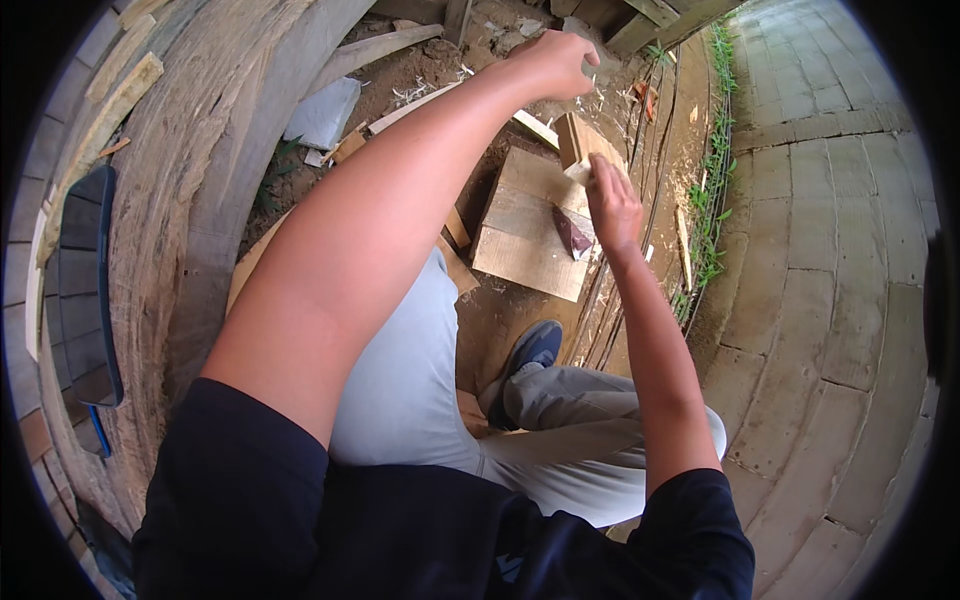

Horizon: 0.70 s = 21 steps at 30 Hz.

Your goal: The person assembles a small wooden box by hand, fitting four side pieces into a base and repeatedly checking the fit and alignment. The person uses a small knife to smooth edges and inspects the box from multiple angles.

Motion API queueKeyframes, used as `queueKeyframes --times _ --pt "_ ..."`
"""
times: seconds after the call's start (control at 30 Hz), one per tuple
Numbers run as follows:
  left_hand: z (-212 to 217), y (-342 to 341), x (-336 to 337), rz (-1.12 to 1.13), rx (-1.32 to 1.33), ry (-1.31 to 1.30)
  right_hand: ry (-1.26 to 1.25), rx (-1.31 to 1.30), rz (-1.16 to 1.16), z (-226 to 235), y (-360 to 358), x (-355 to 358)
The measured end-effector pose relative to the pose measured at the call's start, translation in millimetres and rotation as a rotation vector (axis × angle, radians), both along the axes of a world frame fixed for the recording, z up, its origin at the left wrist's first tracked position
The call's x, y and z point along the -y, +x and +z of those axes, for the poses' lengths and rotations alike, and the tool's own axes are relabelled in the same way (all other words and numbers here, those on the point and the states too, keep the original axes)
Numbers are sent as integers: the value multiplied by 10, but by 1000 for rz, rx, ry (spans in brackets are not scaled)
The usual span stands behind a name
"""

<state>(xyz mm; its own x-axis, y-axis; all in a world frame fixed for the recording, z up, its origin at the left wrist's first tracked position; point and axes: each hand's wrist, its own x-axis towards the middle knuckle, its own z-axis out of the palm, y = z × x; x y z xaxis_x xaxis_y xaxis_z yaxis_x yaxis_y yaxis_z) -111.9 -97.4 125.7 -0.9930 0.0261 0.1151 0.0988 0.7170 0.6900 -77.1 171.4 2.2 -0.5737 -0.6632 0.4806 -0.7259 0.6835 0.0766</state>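
Two hands: left hand [558, 62] fisted, grip contents unclear; right hand [612, 205] pinching small wooden piece [580, 170].

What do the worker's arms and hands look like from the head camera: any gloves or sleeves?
No gloves: the left hand and right hand are bare, as are both forearms. Short dark navy sleeves cover only the upper arms. No watch, bands or markings show.
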Motion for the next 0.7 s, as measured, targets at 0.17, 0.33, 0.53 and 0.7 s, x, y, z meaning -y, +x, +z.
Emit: queueKeyframes --times 0.17,0.33,0.53,0.7 --pt "-19 -9 -45 -8 30 42 382 63 122 -392 200 -209" --pt "81 84 -23 -10 60 33 133 7 12 -235 193 -149" --pt "153 130 -57 -17 35 150 302 69 128 -354 270 -312" --pt "108 32 -75 208 -118 241 -48 483 -321 701 47 -179"
